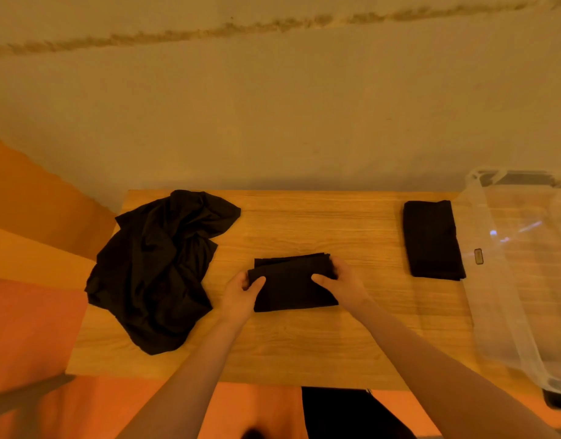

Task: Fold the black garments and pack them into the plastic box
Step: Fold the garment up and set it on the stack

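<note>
Folded black garment (pixel 293 285): lies at centre of the wooden counter (pixel 304 343), near the front edge, a compact dark rectangle with several layers showing at its far edge. Left hand (pixel 239 294) pinches its left end, thumb on top and fingers curled under the edge. Right hand (pixel 344 282) grips its right end, thumb lying across the top and fingers wrapped round the far corner. Both hands are clamped on the cloth.

Second folded garment (pixel 432 239): flat on the counter at right, just beside the wall of the clear plastic box (pixel 481 236). The box stands at the counter's right edge; no garment can be made out inside it. Crumpled black garment (pixel 160 264): unfolded heap at left, well apart from the box, one fold close to the left wrist.

Judgement: fold on the centre piece looks finished or nearly so; packing not yet begun, and one garment is unfolded.

Risks:
- Layers at the far edge are loose; lifting by the ends alone could let the middle sag and the fold open.
- Carrying it right could brush the second folded piece and skew it.
- The heap lies close to the left forearm; a sweep could drag it off the counter.

Writing: a small dark tag (pixel 478 256) on the box wall; nothing legible. No brands seen.
</note>
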`<state>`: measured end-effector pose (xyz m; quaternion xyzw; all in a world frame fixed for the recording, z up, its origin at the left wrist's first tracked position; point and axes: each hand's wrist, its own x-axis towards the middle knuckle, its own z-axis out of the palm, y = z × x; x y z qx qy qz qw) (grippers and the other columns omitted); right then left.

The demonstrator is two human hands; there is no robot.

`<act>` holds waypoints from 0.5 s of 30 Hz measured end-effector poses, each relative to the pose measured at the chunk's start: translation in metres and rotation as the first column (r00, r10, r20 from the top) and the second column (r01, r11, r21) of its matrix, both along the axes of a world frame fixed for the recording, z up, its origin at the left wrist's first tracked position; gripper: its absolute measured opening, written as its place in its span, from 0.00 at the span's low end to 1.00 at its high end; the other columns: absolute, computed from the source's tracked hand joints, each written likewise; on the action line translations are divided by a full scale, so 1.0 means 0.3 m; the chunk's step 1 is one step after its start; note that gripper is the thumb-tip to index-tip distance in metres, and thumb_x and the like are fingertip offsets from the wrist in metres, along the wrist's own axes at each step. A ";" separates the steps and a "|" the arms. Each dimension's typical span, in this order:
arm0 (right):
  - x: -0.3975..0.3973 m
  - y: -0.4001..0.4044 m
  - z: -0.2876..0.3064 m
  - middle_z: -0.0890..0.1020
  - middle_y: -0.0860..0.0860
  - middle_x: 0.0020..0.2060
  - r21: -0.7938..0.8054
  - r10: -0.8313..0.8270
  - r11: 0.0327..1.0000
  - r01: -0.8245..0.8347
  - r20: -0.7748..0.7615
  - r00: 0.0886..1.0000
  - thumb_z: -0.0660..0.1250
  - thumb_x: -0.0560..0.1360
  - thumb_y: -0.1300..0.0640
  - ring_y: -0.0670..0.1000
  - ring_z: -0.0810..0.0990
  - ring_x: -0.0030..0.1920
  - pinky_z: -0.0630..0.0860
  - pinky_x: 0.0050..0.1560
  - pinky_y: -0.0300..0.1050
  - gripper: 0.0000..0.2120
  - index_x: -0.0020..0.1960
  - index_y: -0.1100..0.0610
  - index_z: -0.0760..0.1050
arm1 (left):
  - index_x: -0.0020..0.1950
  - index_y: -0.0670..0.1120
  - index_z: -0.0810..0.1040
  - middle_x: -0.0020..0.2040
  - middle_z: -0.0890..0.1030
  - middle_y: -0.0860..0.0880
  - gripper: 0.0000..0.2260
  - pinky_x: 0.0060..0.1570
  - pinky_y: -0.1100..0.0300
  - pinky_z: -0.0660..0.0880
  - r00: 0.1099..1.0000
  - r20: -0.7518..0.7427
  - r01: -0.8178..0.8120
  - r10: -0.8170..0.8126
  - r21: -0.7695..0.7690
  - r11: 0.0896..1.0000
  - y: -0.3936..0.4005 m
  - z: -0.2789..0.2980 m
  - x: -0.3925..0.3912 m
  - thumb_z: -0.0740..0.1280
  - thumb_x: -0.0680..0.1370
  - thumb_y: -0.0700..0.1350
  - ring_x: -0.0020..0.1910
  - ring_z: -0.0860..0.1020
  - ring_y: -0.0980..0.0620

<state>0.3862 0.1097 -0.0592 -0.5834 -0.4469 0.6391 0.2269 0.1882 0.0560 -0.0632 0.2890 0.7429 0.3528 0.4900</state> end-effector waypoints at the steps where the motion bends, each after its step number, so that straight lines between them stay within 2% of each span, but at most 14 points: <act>1: 0.003 0.003 -0.006 0.78 0.43 0.46 -0.003 0.016 1.000 -0.016 0.019 1.000 0.67 0.75 0.61 0.40 0.78 0.46 0.75 0.38 0.28 0.14 0.59 0.55 0.72 | 0.54 0.46 0.74 0.44 0.77 0.57 0.06 0.41 0.70 0.72 0.998 -0.059 0.002 -0.002 0.007 1.000 0.008 -0.003 0.006 0.64 0.78 0.43 0.46 0.76 0.58; 4: 0.007 0.020 -0.033 0.80 0.47 0.48 0.011 -0.012 1.000 0.011 0.071 0.997 0.63 0.77 0.62 0.44 0.79 0.50 0.76 0.43 0.30 0.12 0.60 0.59 0.73 | 0.53 0.46 0.73 0.44 0.76 0.57 0.05 0.41 0.70 0.70 0.980 -0.197 0.040 -0.033 0.030 0.999 0.030 -0.014 0.023 0.62 0.79 0.44 0.44 0.75 0.60; 7: -0.005 0.033 -0.037 0.79 0.43 0.45 0.024 -0.034 0.999 0.031 0.118 0.992 0.60 0.79 0.60 0.41 0.78 0.48 0.74 0.40 0.30 0.09 0.58 0.56 0.74 | 0.59 0.43 0.73 0.51 0.78 0.50 0.11 0.50 0.61 0.74 0.960 -0.276 0.064 -0.048 0.050 0.997 0.051 -0.038 0.035 0.60 0.79 0.46 0.52 0.76 0.53; 9: -0.018 0.038 -0.045 0.78 0.44 0.45 0.054 -0.027 0.998 0.015 0.215 0.976 0.58 0.80 0.57 0.43 0.77 0.48 0.72 0.42 0.31 0.11 0.59 0.57 0.73 | 0.62 0.41 0.72 0.54 0.79 0.47 0.14 0.53 0.57 0.75 0.942 -0.332 0.057 -0.042 0.036 0.998 0.061 -0.057 0.035 0.60 0.79 0.48 0.54 0.77 0.50; 12: -0.032 0.029 -0.070 0.79 0.51 0.53 0.111 -0.038 0.994 -0.002 0.359 0.933 0.58 0.79 0.54 0.51 0.77 0.55 0.75 0.50 0.40 0.16 0.64 0.59 0.71 | 0.63 0.41 0.72 0.57 0.78 0.44 0.17 0.54 0.57 0.75 0.929 -0.368 0.043 -0.036 0.012 0.999 0.066 -0.075 0.036 0.61 0.79 0.49 0.57 0.76 0.48; 15: -0.039 0.001 -0.079 0.79 0.52 0.56 0.124 -0.086 0.991 0.047 0.327 0.941 0.62 0.77 0.49 0.51 0.77 0.57 0.77 0.56 0.47 0.20 0.64 0.58 0.71 | 0.63 0.42 0.72 0.60 0.77 0.43 0.17 0.53 0.59 0.73 0.927 -0.374 0.027 -0.016 0.022 0.999 0.063 -0.073 0.047 0.61 0.79 0.50 0.59 0.75 0.49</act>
